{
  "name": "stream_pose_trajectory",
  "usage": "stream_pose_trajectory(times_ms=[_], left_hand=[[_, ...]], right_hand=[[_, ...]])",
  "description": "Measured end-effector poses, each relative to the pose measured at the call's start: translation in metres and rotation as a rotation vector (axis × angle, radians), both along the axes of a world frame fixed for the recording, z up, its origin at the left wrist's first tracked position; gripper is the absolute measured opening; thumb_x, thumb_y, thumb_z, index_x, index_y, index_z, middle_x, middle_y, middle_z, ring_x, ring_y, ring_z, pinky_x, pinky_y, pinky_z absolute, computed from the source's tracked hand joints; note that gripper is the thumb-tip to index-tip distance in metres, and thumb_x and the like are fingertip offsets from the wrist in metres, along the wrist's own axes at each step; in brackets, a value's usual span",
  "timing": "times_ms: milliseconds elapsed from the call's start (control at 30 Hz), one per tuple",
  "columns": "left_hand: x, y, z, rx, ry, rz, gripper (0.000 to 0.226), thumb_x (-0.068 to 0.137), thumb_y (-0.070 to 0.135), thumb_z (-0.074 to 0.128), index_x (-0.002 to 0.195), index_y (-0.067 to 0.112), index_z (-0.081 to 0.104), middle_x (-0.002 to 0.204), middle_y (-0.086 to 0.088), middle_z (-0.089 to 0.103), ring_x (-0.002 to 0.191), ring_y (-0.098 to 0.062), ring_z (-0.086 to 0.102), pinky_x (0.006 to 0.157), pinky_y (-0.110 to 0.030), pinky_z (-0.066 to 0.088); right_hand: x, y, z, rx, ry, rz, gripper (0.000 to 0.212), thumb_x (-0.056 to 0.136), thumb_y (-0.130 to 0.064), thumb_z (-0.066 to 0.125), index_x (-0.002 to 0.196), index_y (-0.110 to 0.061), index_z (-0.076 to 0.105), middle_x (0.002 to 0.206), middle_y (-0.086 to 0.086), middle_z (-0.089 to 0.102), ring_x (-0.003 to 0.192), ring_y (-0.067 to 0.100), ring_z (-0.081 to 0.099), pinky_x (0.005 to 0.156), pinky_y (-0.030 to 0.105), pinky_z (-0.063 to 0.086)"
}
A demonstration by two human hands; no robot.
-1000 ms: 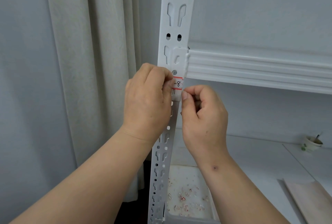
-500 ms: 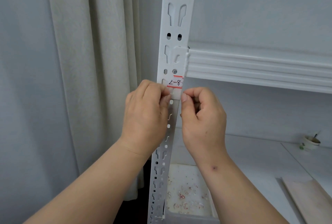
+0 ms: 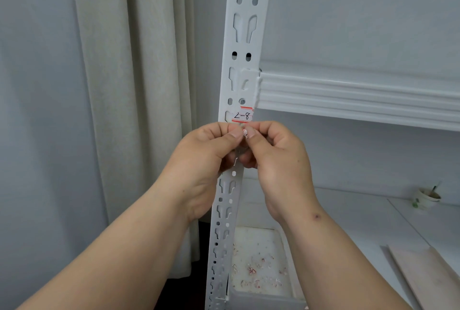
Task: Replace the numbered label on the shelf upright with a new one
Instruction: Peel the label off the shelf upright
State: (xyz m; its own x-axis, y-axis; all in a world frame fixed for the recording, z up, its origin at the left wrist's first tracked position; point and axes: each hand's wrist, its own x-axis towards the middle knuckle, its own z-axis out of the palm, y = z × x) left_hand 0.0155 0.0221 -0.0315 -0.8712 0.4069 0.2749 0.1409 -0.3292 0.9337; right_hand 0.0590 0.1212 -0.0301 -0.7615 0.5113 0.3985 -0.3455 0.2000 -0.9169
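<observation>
A white perforated shelf upright (image 3: 245, 36) runs top to bottom in the middle of the head view. A small white label (image 3: 242, 116) with red bars and handwritten "2-8" is stuck on it just below the shelf beam. Directly beneath the label, my left hand (image 3: 206, 158) and my right hand (image 3: 276, 160) meet in front of the upright. Their thumbs and forefingers pinch a tiny white-and-red sticker scrap (image 3: 245, 133) between them. Most of the scrap is hidden by the fingertips.
A ribbed white shelf beam (image 3: 348, 98) extends right from the upright. A beige curtain (image 3: 129, 85) hangs at left. Below sit a white tray (image 3: 281, 242) strewn with sticker scraps, a small cup (image 3: 427, 196) at far right and a pale board (image 3: 428, 277).
My left hand slid down off the label, uncovering the full "2-8". Both hands now meet below it, pinching a small scrap together.
</observation>
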Motion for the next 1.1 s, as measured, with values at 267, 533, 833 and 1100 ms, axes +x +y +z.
stream_pose_trajectory(times_ms=[267,533,833,1100], left_hand=[[0.006,0.002,0.001,-0.024,0.005,0.070,0.028,0.095,0.011,0.058,0.069,0.018,0.067,0.061,0.000,0.057,0.057,-0.012,0.045,0.058,-0.021,0.041],[0.016,0.002,0.000,-0.054,0.174,0.225,0.015,0.093,0.009,0.062,0.083,0.017,0.070,0.071,0.001,0.070,0.068,-0.007,0.063,0.062,-0.013,0.050],[0.013,0.000,-0.003,-0.032,0.129,0.267,0.022,0.090,0.010,0.067,0.089,0.030,0.077,0.089,0.012,0.076,0.085,0.003,0.068,0.076,-0.012,0.048],[-0.003,0.006,-0.005,-0.088,0.177,0.533,0.010,0.088,0.014,0.069,0.083,0.023,0.072,0.085,-0.004,0.072,0.065,-0.003,0.058,0.059,-0.009,0.047]], right_hand=[[0.007,-0.001,0.000,-0.058,-0.001,0.064,0.013,0.092,-0.011,0.058,0.089,-0.011,0.070,0.068,0.002,0.067,0.055,0.009,0.057,0.058,0.022,0.049],[0.012,-0.002,0.002,-0.131,0.016,0.126,0.013,0.089,-0.007,0.060,0.085,-0.013,0.071,0.066,-0.001,0.068,0.061,0.012,0.061,0.064,0.029,0.050],[0.009,0.004,0.005,-0.143,0.018,-0.008,0.014,0.085,-0.005,0.065,0.080,-0.017,0.067,0.056,-0.006,0.062,0.051,0.009,0.055,0.055,0.021,0.047],[0.004,0.006,-0.003,-0.005,-0.039,-0.103,0.018,0.090,-0.011,0.056,0.085,-0.025,0.066,0.067,-0.005,0.061,0.049,0.003,0.055,0.053,0.015,0.044]])
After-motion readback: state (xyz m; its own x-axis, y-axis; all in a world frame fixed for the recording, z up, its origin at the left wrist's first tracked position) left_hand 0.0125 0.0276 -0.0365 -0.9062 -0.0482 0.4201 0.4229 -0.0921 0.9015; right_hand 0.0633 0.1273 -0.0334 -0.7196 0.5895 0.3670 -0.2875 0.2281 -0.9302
